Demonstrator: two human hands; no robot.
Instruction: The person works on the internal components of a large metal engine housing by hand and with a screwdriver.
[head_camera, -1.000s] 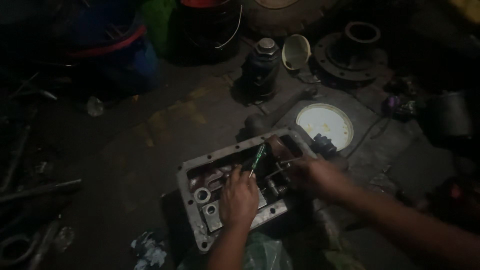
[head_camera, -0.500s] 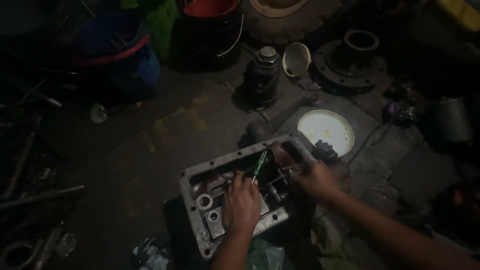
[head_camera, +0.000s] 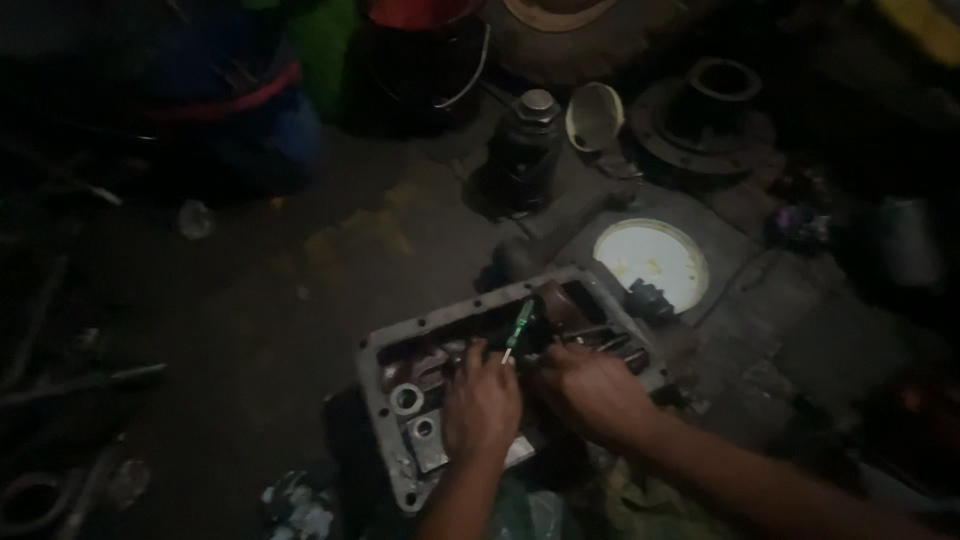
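Both hands in open gearbox housing (head_camera: 385, 395): L hand (head_camera: 482, 408) clamps green screwdriver (head_camera: 519, 325), R hand (head_camera: 590, 392) grip unclear. I judge internals still fitted; work incomplete.

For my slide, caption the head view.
Both hands work inside an open metal housing, left holding a green screwdriver.

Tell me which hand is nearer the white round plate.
Right. The right hand lies in the gear housing just below-left of the white round plate; the left hand is farther left, by the green-handled screwdriver.
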